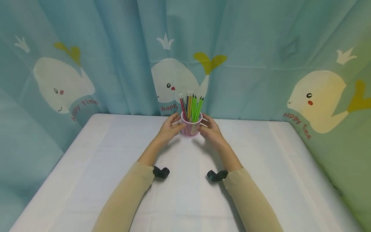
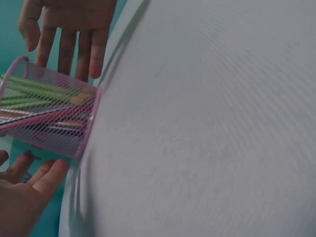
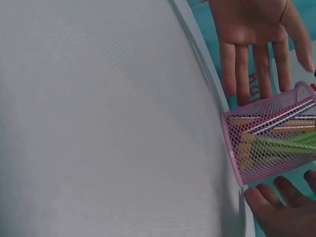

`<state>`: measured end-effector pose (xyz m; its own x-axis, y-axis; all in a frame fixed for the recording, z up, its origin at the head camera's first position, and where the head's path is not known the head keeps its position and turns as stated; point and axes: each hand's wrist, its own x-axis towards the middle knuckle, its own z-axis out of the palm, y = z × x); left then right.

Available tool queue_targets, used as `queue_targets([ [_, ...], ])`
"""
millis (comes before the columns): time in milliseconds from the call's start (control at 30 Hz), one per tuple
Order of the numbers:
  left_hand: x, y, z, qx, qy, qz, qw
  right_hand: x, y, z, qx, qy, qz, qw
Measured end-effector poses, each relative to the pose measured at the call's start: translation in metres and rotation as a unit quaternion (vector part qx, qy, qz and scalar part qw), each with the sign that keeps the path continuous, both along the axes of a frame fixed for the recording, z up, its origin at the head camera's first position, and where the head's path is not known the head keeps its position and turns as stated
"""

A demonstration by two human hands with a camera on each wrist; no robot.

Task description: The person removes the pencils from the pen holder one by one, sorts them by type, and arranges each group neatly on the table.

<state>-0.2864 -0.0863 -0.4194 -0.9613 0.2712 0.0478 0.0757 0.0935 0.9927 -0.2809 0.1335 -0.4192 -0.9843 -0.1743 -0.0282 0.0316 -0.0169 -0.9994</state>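
Observation:
A pink mesh pencil cup [image 1: 190, 129] stands upright near the table's far edge. Several pencils fill it: bright green ones [image 1: 198, 109] with dark points up, and red, dark and yellow ones [image 1: 189, 104] with their white ends up. My left hand [image 1: 169, 129] is at the cup's left side, fingers spread and loosely extended. On the opposite side my right hand [image 1: 213, 131] mirrors it, palm toward the mesh. In the left wrist view the left fingers [image 2: 52, 177] lie close by the cup's base; in the right wrist view the right fingers [image 3: 269, 197] do likewise.
A white cloth covers the table [image 1: 179, 199]. Behind and at both sides hangs a blue-green curtain [image 1: 255, 38] printed with white whales, close to the table's far edge. Each wrist carries a small black camera [image 1: 217, 176].

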Motion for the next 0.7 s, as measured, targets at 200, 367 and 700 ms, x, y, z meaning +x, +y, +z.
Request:
queue_targets([
  [200, -0.005, 0.012, -0.007, 0.001, 0.011, -0.012, 0.9999, -0.005, 0.001, -0.008, -0.007, -0.002, -0.006, 1.0000],
  [367, -0.006, 0.015, -0.010, -0.001, 0.010, -0.003, 0.9999, -0.005, 0.000, -0.009, 0.004, -0.002, -0.004, 1.0000],
  [700, 0.000, 0.014, -0.007, -0.025, 0.012, 0.001, 0.9996, 0.001, 0.003, -0.012, 0.014, -0.001, 0.006, 0.9999],
])
